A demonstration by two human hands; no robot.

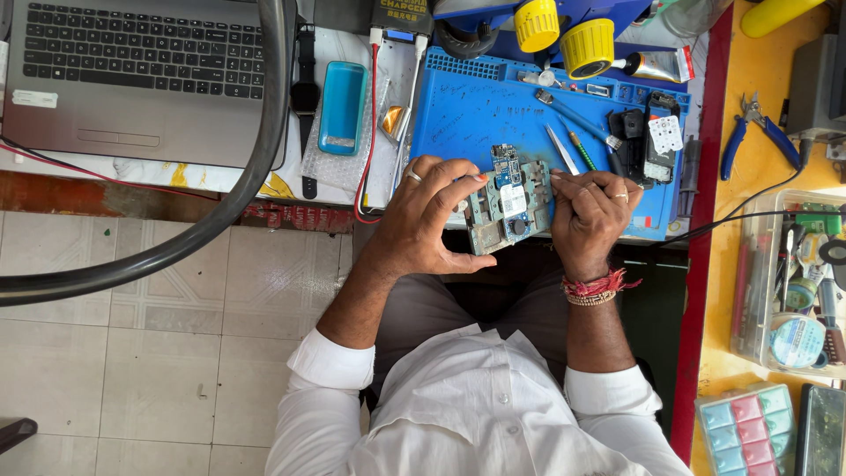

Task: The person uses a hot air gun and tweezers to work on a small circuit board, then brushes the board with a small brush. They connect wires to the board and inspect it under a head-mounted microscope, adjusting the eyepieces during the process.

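My left hand grips a green phone circuit board by its left edge, thumb under it, and holds it tilted above the near edge of a blue work mat. My right hand is closed on a thin metal tool, likely tweezers, whose tip rests at the board's right edge. Both hands wear rings, and a red thread band circles the right wrist.
A silver laptop sits far left, with a thick grey hose curving over it. A teal phone case, a dismantled phone, tweezers and yellow spools lie around the mat. Blue pliers and a clear tray of tools sit on the yellow bench at right.
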